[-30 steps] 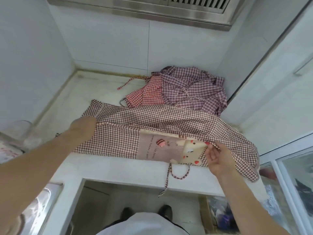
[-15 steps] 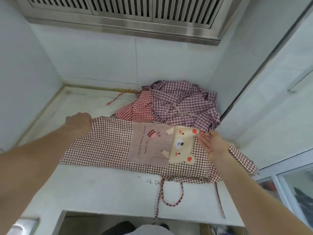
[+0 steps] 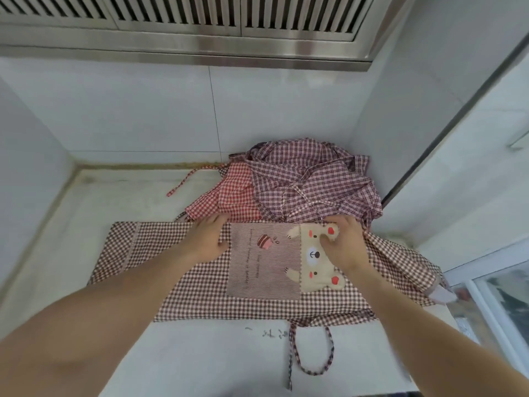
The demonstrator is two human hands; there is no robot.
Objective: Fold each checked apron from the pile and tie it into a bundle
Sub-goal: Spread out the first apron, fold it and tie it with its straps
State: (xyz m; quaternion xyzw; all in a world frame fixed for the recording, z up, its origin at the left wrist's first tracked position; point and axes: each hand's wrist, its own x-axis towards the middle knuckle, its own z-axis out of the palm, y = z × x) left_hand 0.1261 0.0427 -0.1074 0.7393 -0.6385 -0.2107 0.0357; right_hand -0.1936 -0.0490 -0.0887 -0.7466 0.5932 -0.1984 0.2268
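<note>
A brown-and-white checked apron lies spread flat on the white counter, its pocket with a bear picture facing up. My left hand rests flat on the cloth near its far edge, just left of the pocket. My right hand presses on the top of the bear patch, thumb pointing left. The apron's tie loop trails toward the counter's front edge. Behind it, the pile holds a red checked apron and purple plaid aprons, touching the spread apron's far edge.
Tiled walls close the counter on the left, back and right. A steel vent hood hangs overhead. A glass-fronted cabinet stands at the right, where the apron's right end droops over the counter corner.
The apron went from held up at its ends to lying flat with the pocket up. Both hands slid inward from the ends to the pocket area.
</note>
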